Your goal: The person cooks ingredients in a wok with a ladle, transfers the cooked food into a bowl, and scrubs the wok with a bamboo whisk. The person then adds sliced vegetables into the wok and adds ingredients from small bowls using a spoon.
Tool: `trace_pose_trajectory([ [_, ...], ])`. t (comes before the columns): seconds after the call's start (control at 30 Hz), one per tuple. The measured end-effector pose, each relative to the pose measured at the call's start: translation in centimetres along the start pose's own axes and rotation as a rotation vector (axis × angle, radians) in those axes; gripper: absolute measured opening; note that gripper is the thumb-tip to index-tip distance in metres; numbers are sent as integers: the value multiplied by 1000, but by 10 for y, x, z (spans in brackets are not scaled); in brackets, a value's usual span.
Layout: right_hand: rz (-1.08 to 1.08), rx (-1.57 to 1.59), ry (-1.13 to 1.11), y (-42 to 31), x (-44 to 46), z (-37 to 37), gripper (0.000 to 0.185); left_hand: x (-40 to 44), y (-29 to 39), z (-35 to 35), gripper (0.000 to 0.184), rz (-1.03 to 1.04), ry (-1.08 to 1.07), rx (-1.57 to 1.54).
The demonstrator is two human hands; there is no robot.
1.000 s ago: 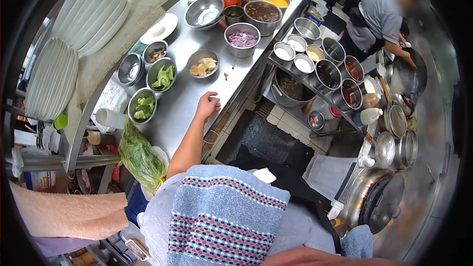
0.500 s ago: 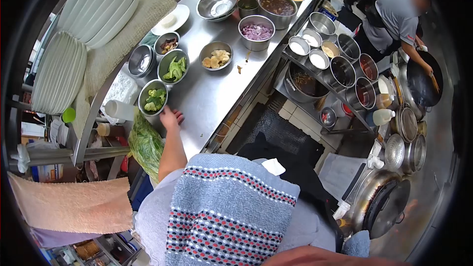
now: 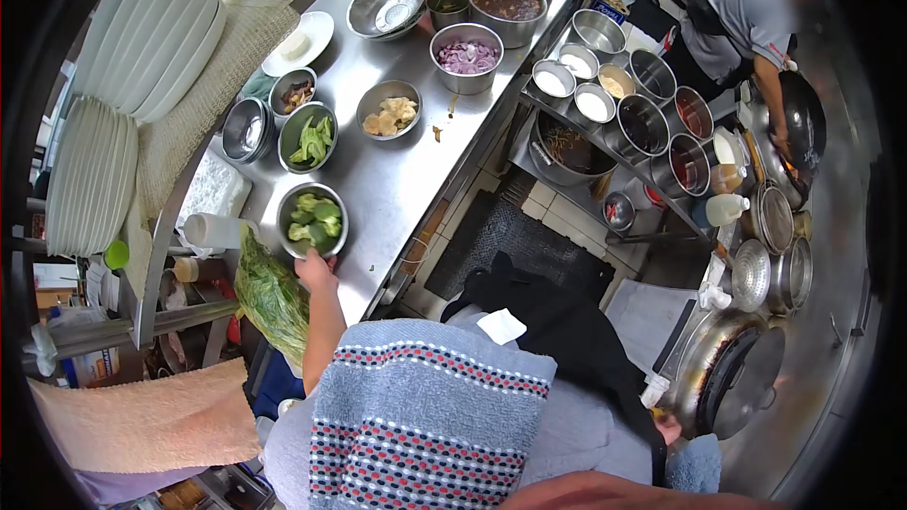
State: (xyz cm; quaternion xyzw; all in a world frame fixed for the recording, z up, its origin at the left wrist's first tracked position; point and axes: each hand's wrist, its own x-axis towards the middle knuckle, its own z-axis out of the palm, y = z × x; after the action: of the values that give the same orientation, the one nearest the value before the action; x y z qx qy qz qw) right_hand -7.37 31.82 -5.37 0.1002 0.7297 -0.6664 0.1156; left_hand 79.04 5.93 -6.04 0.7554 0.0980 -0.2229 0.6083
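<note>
My left hand (image 3: 316, 270) grips the near rim of a metal bowl (image 3: 313, 219) holding broccoli florets, at the left of the steel counter. Behind it stand a bowl of sliced green vegetable (image 3: 307, 138) and a bowl of pale yellowish pieces (image 3: 389, 110). A plastic bag of leafy greens (image 3: 269, 293) lies beside my left wrist. Low on the right, part of my right hand (image 3: 667, 427) shows past a black cloth, near the large lidded pot; its fingers are mostly hidden.
The steel counter (image 3: 378, 191) also carries chopped purple onion (image 3: 468, 59) and a pot of brown sauce (image 3: 507, 11). Stacked plates (image 3: 90, 179) fill the left shelf. A rack of seasoning pots (image 3: 643, 124) stands right. A co-worker (image 3: 746, 14) handles a wok (image 3: 794, 123).
My left hand has brought the broccoli bowl nearer, away from the green vegetable bowl. My right hand has come into view at the lower right. The co-worker's wok has shifted.
</note>
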Motion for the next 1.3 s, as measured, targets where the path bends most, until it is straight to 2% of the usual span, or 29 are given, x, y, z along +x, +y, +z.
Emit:
trace_pose_trajectory([
  [0.03,-24,29,-2,-3,1,2,28,-4,-2,-1,33,9,-7,6],
  [0.1,-91,80,-10,-9,4,5,30,-6,-10,2,31,58,-234,12],
  [0.2,-173,168,-72,-16,-4,19,32,-10,-13,16,26,69,-309,33],
  [0.23,114,309,-77,-26,-18,27,36,-15,-12,22,24,72,-351,39],
  [0.27,189,238,-126,-15,0,15,39,-21,-10,29,24,59,-356,12],
  [0.4,262,103,-105,12,16,25,40,-24,-9,44,26,0,-436,-7],
  [0.5,316,44,-145,41,11,37,31,-23,-7,50,27,-43,-503,-14],
  [0.53,230,18,-62,50,5,40,28,-24,-4,50,32,-68,-532,-37],
  [0.57,233,16,-63,46,-2,42,28,-27,6,49,32,-65,-530,-35],
  [0.63,265,-84,-85,34,-12,43,26,-28,28,49,45,-127,-547,137],
  [0.67,266,-84,-83,34,-11,41,26,-3,23,55,54,-13,-467,266],
  [0.73,312,-107,-82,36,-5,33,24,68,27,67,57,-56,-428,293],
  [0.87,300,-74,-110,16,11,15,25,116,64,117,57,-79,-267,-26],
  [1.0,168,112,-298,-48,66,13,25,182,67,143,38,-155,-500,-306],
  [1.03,122,167,-349,-66,77,14,26,203,65,136,33,-85,-568,-203],
  [1.07,131,223,-287,-82,87,16,18,220,64,131,30,-7,-628,-102],
  [1.1,143,261,-245,-95,86,19,13,234,64,129,30,-95,-730,-134],
  [1.13,92,260,-134,-108,70,36,18,188,79,113,30,-26,-641,33],
  [1.17,52,272,-140,-105,101,27,26,153,82,108,22,-7,-637,-76],
  [1.2,-59,340,-70,-116,84,43,34,132,84,115,22,36,-634,-59],
  [1.23,-82,387,-77,-148,42,69,13,110,86,128,21,84,-608,-4],
  [1.27,-61,469,-202,-152,54,66,18,86,86,130,21,137,-558,40],
  [1.3,-61,454,-20,-164,43,84,17,60,84,135,20,181,-512,80],
])
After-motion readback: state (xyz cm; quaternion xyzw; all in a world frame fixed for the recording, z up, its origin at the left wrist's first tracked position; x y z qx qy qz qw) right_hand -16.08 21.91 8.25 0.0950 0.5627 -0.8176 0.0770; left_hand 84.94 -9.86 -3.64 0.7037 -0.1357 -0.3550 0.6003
